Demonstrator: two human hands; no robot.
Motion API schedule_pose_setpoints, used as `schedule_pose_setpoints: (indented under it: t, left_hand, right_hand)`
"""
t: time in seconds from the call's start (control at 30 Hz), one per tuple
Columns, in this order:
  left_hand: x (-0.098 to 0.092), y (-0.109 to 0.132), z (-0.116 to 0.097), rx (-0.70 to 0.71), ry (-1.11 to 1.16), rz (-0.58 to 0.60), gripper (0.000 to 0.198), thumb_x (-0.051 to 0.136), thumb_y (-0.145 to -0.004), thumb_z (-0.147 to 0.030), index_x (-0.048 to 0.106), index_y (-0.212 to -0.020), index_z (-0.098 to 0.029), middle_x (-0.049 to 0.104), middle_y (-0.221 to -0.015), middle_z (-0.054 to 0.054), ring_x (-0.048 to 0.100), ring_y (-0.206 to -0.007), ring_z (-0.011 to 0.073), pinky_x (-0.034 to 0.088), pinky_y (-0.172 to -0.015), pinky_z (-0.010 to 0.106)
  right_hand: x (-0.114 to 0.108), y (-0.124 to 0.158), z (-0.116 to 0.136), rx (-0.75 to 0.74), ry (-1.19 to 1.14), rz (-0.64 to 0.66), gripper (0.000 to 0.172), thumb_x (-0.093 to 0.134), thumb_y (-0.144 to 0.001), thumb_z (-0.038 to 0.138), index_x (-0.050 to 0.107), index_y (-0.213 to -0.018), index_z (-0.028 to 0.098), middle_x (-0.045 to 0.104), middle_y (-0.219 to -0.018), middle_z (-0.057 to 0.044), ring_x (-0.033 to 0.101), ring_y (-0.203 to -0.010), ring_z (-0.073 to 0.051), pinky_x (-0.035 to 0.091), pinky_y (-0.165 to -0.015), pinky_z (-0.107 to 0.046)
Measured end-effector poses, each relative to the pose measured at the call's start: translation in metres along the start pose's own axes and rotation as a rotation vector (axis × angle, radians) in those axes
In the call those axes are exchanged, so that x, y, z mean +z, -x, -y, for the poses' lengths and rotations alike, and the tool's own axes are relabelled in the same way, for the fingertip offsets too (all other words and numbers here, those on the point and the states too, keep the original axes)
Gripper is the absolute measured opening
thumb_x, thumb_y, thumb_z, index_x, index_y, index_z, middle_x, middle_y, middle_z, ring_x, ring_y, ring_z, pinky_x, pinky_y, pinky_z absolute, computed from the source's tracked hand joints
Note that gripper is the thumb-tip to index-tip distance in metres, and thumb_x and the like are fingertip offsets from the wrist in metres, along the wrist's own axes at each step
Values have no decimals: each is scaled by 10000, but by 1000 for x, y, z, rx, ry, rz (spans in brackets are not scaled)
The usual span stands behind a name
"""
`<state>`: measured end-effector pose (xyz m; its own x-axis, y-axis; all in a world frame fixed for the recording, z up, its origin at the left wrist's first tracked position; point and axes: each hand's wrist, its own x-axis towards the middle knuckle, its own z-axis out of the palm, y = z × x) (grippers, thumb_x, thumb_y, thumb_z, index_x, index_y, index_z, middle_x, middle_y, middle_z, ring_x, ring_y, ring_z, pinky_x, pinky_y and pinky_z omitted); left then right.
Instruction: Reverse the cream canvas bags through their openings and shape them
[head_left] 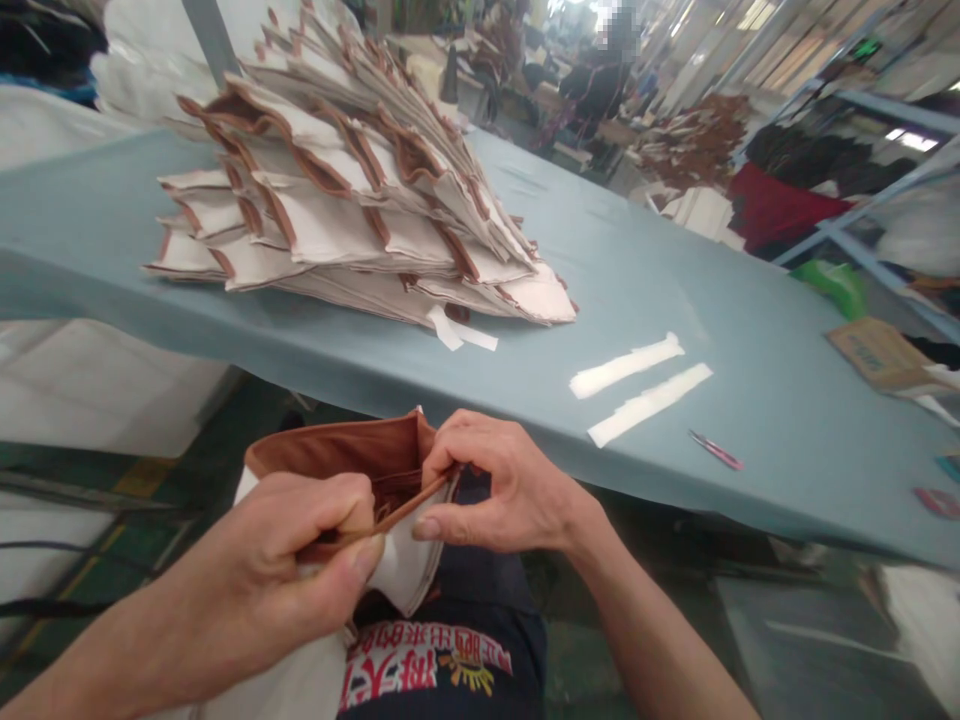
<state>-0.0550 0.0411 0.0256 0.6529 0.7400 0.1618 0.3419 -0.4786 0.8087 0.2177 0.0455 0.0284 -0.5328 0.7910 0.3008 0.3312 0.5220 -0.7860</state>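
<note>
A white fabric bag (397,570) with a brown lining is held in front of my body, its mouth facing up and gaping. My left hand (307,560) pinches the near brown-trimmed rim between thumb and curled fingers. Farther right along the same rim, my right hand (495,480) grips the edge near the bag's corner, thumb outside and fingers inside. Brown folds show within the opening; the bag's lower part is mostly hidden behind my left hand and forearm.
A large pile of similar white-and-brown bags (337,220) lies on the blue-green table (525,390). White strips (649,405) and small thread snips (716,450) lie to the right. Shelving (847,240) and a cardboard box (877,355) stand at the right; a person (600,85) is in the background.
</note>
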Motion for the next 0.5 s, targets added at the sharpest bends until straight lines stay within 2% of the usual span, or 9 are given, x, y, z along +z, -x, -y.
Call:
schedule_pose_setpoints:
  t: [0.1, 0.2, 0.37, 0.5]
  left_hand:
    - [2, 8, 8, 21, -23, 10, 355, 438, -1058, -227, 427, -703, -247, 468, -601, -92, 406, -494, 89, 315, -507, 251]
    - [2, 14, 12, 19, 38, 33, 396, 410, -1099, -300, 413, -707, -246, 417, -607, -91, 375, -491, 87, 288, -509, 263]
    - [0, 7, 19, -183, 199, 53, 467, 442, -1100, -442, 365, -677, -257, 394, -628, -71, 391, -542, 111, 296, -511, 254]
    - [-1, 8, 17, -229, 217, 119, 533, 531, -1085, -506, 323, -662, -256, 335, -627, -79, 353, -540, 109, 290, -498, 255]
  right_hand:
    - [-2, 7, -4, 79, 54, 25, 412, 886, -973, 570, 726, -872, 204, 727, -836, 0, 649, -812, -175, 517, -786, -300]
    - [-2, 13, -10, 117, 80, 49, 409, 897, -956, 569, 730, -891, 201, 741, -863, -7, 652, -827, -178, 527, -801, -307]
    - [3, 22, -26, 114, 102, 32, 340, 886, -990, 478, 716, -898, 198, 762, -895, -20, 673, -852, -179, 531, -812, -307]
    - [4, 25, -29, 71, 78, 26, 346, 848, -1032, 495, 720, -908, 199, 756, -889, -18, 669, -853, -176, 528, -810, -301]
